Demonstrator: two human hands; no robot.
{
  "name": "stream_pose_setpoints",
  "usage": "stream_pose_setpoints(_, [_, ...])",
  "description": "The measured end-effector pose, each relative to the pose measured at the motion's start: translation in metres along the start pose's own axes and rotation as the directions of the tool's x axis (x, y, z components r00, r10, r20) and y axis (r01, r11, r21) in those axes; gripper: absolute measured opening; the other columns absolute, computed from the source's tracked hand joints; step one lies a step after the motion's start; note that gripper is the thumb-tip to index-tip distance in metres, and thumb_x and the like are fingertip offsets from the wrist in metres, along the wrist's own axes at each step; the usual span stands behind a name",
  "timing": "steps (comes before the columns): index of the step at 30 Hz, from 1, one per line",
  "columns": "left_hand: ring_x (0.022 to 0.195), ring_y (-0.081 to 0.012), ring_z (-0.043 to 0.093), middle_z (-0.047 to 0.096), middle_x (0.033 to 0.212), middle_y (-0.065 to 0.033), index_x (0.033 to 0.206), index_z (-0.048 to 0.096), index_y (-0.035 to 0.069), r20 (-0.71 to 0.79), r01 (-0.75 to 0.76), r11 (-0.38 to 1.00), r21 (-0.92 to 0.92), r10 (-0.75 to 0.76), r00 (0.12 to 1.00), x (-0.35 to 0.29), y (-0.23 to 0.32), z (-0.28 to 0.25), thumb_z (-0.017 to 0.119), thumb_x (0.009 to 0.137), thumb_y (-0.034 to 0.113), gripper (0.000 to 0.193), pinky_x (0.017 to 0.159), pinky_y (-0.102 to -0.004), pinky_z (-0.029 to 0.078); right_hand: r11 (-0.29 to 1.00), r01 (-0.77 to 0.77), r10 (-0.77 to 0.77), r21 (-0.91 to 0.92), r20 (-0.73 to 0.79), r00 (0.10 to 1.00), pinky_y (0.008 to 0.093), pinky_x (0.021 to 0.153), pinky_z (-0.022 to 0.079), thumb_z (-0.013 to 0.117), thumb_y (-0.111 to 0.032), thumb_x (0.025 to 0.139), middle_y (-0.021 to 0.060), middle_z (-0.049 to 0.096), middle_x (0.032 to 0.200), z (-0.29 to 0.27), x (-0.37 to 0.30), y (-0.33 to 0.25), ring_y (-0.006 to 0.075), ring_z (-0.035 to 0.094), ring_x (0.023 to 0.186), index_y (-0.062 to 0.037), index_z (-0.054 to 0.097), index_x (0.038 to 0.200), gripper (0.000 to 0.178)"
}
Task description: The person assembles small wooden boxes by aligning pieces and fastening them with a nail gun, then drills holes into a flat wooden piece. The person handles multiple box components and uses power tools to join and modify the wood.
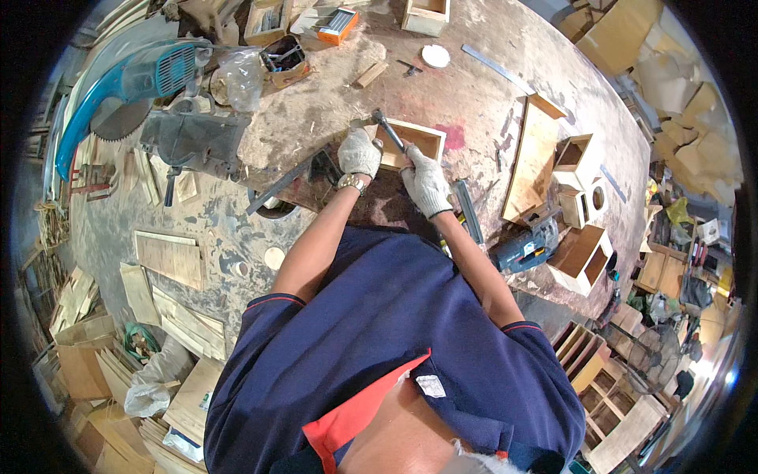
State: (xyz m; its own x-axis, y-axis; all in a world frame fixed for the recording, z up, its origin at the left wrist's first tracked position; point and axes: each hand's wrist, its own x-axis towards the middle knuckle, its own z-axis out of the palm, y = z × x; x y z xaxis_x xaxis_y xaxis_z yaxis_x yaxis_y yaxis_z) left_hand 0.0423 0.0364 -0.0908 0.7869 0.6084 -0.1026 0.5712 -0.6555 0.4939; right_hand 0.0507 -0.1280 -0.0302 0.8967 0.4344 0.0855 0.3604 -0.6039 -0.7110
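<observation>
Our right hand [426, 182], gloved in white knit, wraps its fingers round a slim hammer [389, 130]; our gloved left hand [360, 154] bunches beside a rectangular wooden box [422, 141], its grip unclear to us. The box sits on a rough, stained workbench [316, 110], bare surface beyond its far edge.

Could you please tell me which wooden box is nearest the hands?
The open box just beyond the left hand and right hand, by the hammer; the other wooden boxes sit farther from both.
</observation>
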Motion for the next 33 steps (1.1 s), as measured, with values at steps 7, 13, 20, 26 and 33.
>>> stream_pose_setpoints(7, [0.084, -0.0402, 0.072, 0.072, 0.091, -0.0238, 0.116, 0.06, 0.003, 0.051, 0.036, 0.999, -0.021, -0.035, 0.998, 0.001, 0.005, -0.01, 0.072, 0.082, 0.033, 0.047, 0.075, -0.051, 0.058, 0.971, -0.238, 0.228, -0.014, -0.244, 0.943, 0.0489, 0.066, 0.052, 0.064, -0.012, 0.089, 0.0223, 0.068, 0.081, -0.03, 0.003, 0.032, 0.042, 0.067, 0.074, -0.0108, 0.07, 0.108, 0.02])
stream_pose_setpoints(13, [0.098, -0.0436, 0.069, 0.071, 0.108, -0.0274, 0.132, 0.054, 0.002, -0.163, 0.118, 0.958, -0.261, -0.165, 0.973, 0.004, 0.007, 0.003, 0.076, 0.08, 0.03, 0.063, 0.086, -0.0521, 0.055, 0.833, -0.41, 0.269, -0.372, -0.375, 0.887, 0.0507, 0.067, 0.052, 0.067, -0.016, 0.084, 0.0231, 0.067, 0.081, -0.098, 0.012, 0.113, 0.0409, 0.067, 0.073, -0.008, 0.067, 0.112, 0.029])
stream_pose_setpoints(20, [0.111, -0.0473, 0.062, 0.062, 0.123, -0.0343, 0.139, 0.04, -0.01, -0.071, 0.237, 0.846, -0.478, -0.306, 0.949, -0.004, -0.008, 0.072, 0.084, 0.08, 0.039, 0.088, 0.095, -0.0506, 0.05, 0.836, -0.273, 0.433, -0.477, 0.265, 0.862, 0.0493, 0.083, 0.056, 0.078, -0.029, 0.08, 0.0276, 0.068, 0.11, -0.062, -0.072, 0.059, 0.0429, 0.069, 0.099, -0.0018, 0.039, 0.15, 0.085])
stream_pose_setpoints(26, [0.119, -0.0434, 0.061, 0.059, 0.138, -0.0247, 0.158, 0.028, -0.001, -0.032, 0.118, 0.837, -0.534, -0.16, 0.987, -0.026, -0.026, 0.076, 0.089, 0.069, 0.045, 0.117, 0.099, -0.049, 0.051, 0.754, -0.426, 0.578, -0.499, 0.197, 0.792, 0.0498, 0.076, 0.058, 0.074, -0.021, 0.081, 0.0261, 0.072, 0.102, -0.031, -0.092, 0.046, 0.0428, 0.072, 0.085, -0.0026, -0.008, 0.162, 0.117])
stream_pose_setpoints(33, [0.125, -0.0419, 0.054, 0.047, 0.149, -0.0208, 0.162, 0.021, 0.009, -0.333, -0.279, 0.934, -0.225, 0.196, 0.922, -0.001, -0.036, 0.067, 0.089, 0.065, 0.052, 0.126, 0.1, -0.0498, 0.051, 0.773, -0.345, 0.527, -0.533, 0.236, 0.816, 0.05, 0.076, 0.057, 0.076, -0.023, 0.079, 0.0286, 0.072, 0.101, -0.025, -0.101, 0.054, 0.0445, 0.071, 0.084, -0.005, -0.016, 0.161, 0.124])
